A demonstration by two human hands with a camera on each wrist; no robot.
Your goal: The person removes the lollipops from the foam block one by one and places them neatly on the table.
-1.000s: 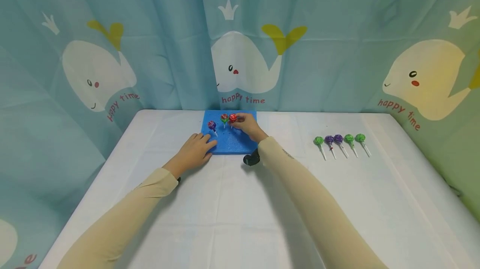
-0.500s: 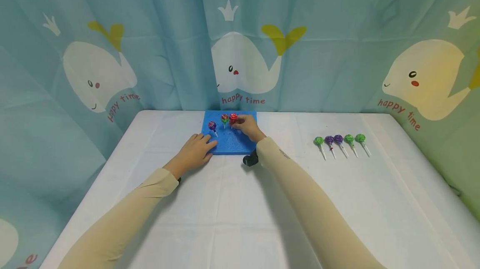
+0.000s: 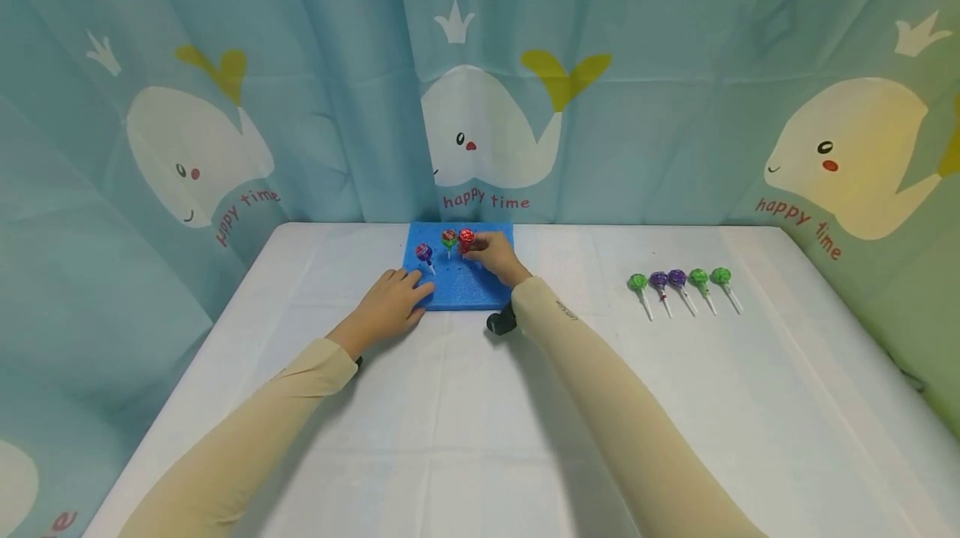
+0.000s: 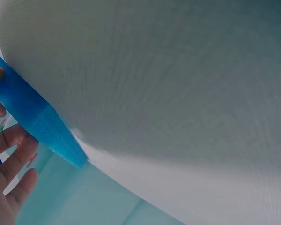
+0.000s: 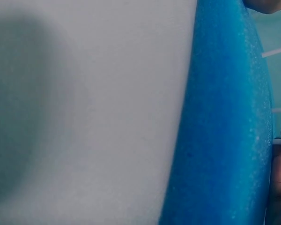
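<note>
A blue foam block (image 3: pixel 468 292) lies at the back of the table. In it stand a purple-and-red lollipop (image 3: pixel 424 253), leaning, and a green-and-red lollipop (image 3: pixel 449 238). My right hand (image 3: pixel 497 258) pinches a red lollipop (image 3: pixel 467 236) just below its head, beside the green one. In the right wrist view, its white stick (image 5: pixel 280 141) meets the foam face between the fingers. My left hand (image 3: pixel 385 304) rests against the block's left front corner, fingers spread and relaxed. The left wrist view shows those fingers (image 4: pixel 19 157) along the foam edge.
Several green and purple lollipops (image 3: pixel 678 279) lie in a row on the white tablecloth (image 3: pixel 465 438) at the right. A light blue curtain (image 3: pixel 337 104) with whale prints hangs behind the table. A black wrist device (image 3: pixel 502 321) sits under the right wrist.
The right fingers have shifted slightly on the red lollipop, showing more of its wrapper below the head. The lollipop stays at the same spot over the foam; the left hand keeps still.
</note>
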